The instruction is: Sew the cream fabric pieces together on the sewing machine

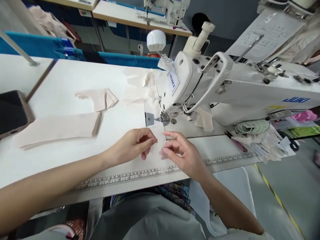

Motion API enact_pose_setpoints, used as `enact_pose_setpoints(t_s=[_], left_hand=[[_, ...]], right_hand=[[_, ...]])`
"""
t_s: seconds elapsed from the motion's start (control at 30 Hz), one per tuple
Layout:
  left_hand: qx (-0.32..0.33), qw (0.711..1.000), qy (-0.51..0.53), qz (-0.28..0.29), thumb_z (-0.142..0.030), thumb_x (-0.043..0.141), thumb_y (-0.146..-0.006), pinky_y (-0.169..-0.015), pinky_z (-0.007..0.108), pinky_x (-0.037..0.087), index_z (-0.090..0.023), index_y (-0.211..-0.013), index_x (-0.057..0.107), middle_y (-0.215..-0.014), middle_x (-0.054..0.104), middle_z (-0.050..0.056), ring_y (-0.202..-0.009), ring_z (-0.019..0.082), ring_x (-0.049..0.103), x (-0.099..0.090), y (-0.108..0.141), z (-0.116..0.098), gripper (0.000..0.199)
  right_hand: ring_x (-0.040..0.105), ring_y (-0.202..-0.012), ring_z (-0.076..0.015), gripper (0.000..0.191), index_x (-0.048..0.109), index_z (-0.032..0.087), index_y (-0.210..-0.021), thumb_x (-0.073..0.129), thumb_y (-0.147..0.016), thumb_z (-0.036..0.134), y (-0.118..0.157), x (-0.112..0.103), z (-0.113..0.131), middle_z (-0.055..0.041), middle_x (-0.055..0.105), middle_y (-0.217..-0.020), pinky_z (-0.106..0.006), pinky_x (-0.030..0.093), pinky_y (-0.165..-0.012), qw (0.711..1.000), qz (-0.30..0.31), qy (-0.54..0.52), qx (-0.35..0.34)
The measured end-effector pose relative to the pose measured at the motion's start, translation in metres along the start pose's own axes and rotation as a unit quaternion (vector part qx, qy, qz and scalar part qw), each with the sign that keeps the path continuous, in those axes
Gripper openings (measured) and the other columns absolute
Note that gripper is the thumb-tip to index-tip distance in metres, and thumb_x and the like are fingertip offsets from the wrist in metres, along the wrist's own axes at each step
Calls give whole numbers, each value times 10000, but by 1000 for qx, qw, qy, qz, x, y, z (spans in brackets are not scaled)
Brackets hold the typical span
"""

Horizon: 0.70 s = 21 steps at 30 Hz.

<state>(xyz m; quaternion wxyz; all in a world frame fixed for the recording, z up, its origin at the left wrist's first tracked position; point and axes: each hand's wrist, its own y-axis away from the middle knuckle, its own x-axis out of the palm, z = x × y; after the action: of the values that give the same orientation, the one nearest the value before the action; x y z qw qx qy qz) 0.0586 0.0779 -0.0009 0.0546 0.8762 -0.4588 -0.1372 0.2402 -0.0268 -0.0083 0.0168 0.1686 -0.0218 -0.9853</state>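
A pale pink fabric piece (158, 133) lies in front of the sewing machine's needle area, its far end by the presser foot (164, 117). My left hand (138, 143) is closed, thumb and forefinger pinching the left side of this piece. On the opposite side, my right hand (183, 153) holds the piece's right edge between thumb and bent fingers, with its forefinger stretched toward the machine. The white sewing machine (195, 80) stands just beyond both hands. Part of the fabric is hidden behind my fingers.
Folded pale fabric stacks (62, 130) and smaller pieces (97, 99) lie on the left, near a dark phone-like device (13, 111). A printed ruler (120, 178) runs along the front edge. Scissors (236, 142), scraps (265, 146) and coiled cord (252, 127) sit at right.
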Motion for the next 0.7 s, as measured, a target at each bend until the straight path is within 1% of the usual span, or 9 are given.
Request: enact_pose_setpoints(t_s=[0.07,0.13,0.2,0.27,0.33,0.4,0.53,0.6,0.7], left_hand=[[38,997,-61,-31,-315,482,-932,-444,187,388,-160,-829,564,-532,515,-62,-435,74,464,-4,3,-1,203],[135,973,-173,-78,-262,486,-941,-434,185,356,-154,-855,584,-555,538,-53,-442,70,455,-5,9,-3,169],[269,908,-301,-111,-196,485,-945,-454,204,356,-142,-889,591,-595,579,-33,-464,79,481,-3,17,-4,132],[386,828,-397,-93,-146,479,-941,-471,234,363,-135,-921,589,-615,601,-19,-480,97,507,1,25,-4,113],[442,796,-412,-38,-177,493,-940,-480,248,382,-133,-956,588,-625,614,-11,-494,113,531,4,31,-4,106],[421,839,-345,-12,-250,499,-947,-474,230,398,-136,-986,582,-617,613,-20,-481,100,531,5,33,-5,147],[185,964,-162,-96,-379,404,-984,-505,191,436,-157,-953,597,-695,626,-4,-561,90,548,-1,25,-8,296],[69,990,-91,-85,-495,371,-974,-583,232,494,-162,-1002,625,-874,670,43,-647,116,578,-3,17,-8,420],[-22,1000,21,-6,-614,364,-930,-679,309,539,-158,-1061,654,-1059,667,93,-689,139,598,-3,7,-4,556]], right_hand=[[642,-732,-113,297,522,210,-1186,560,-892,228,-2,0,2,20,670,-832,-238,492,-677,998,-4,68,-20],[612,-746,-123,110,626,198,-977,562,-890,218,-4,-1,8,-7,665,-828,-240,468,-655,983,-12,168,-72],[591,-747,-138,155,663,188,-823,533,-907,200,-3,-3,15,-32,653,-790,-254,444,-635,946,-38,284,-149],[597,-713,-140,196,693,185,-876,502,-920,164,-1,-6,21,-35,668,-750,-260,436,-615,901,-60,373,-213],[622,-670,-127,217,688,186,-999,494,-919,130,3,-8,23,-17,706,-749,-249,445,-591,879,-72,405,-239],[663,-712,-123,232,665,193,-1057,498,-916,116,6,-9,22,-12,740,-832,-237,485,-627,886,-74,384,-248],[685,-927,-132,303,632,221,-1122,477,-905,77,9,-11,16,-23,736,-1007,-242,546,-783,925,-28,270,-267],[665,-1021,-137,382,611,232,-1181,442,-892,48,9,-11,14,-30,721,-1080,-263,550,-852,935,6,217,-280],[654,-1048,-146,449,602,252,-1221,393,-880,48,7,-13,12,-31,710,-1115,-287,556,-859,947,36,151,-280]])
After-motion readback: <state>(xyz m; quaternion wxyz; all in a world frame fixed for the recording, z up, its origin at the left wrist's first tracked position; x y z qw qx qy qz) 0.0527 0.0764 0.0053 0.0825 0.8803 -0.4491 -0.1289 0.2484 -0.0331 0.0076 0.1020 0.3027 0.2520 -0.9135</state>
